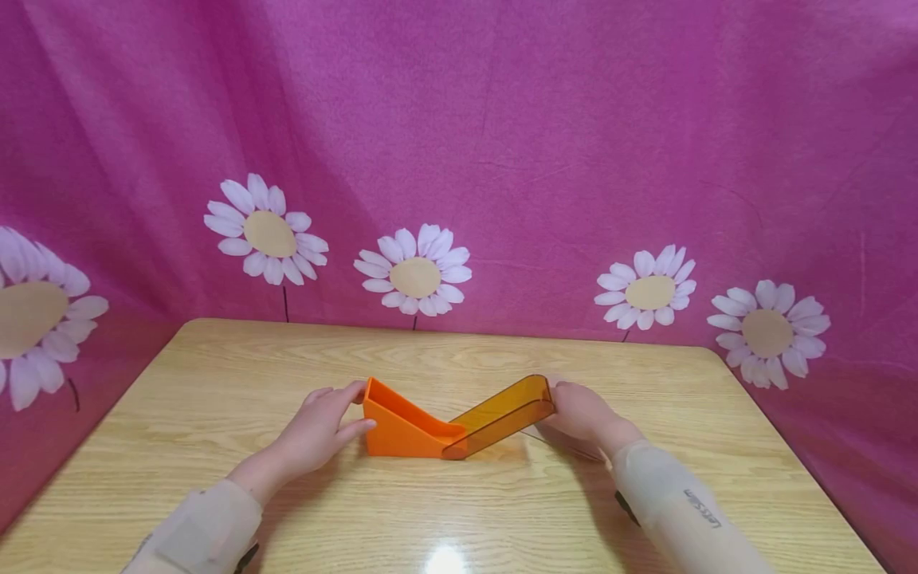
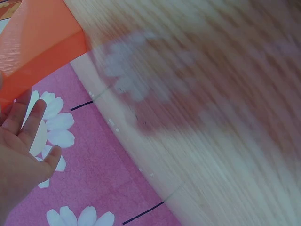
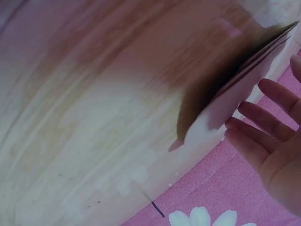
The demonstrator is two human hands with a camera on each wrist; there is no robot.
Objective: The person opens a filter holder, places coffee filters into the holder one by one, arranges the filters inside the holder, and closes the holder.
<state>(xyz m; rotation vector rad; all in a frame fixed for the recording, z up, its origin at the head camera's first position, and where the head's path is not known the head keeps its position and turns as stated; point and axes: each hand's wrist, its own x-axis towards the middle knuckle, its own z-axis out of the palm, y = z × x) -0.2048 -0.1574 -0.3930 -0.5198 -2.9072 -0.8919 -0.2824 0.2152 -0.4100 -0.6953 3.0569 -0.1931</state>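
Observation:
A wedge-shaped orange plastic box (image 1: 402, 426) stands on the table, its tall end to the left. A see-through amber cover (image 1: 502, 410) joins its low front end and slants up to the right. At the tall end my left hand (image 1: 326, 422) grips the box between thumb and fingers; in the left wrist view the outer fingers (image 2: 32, 122) stay loose. Beyond the cover's raised end is my right hand (image 1: 584, 414). Thin flat sheets like cards (image 3: 249, 75) lie by its straight fingers (image 3: 265, 115); in the head view they are mostly hidden, and contact is unclear.
The light wooden table (image 1: 251, 367) runs back to a pink cloth (image 1: 516, 159) with printed white daisies, which also hangs at both sides. A bright glare (image 1: 445, 558) shows at the table's front.

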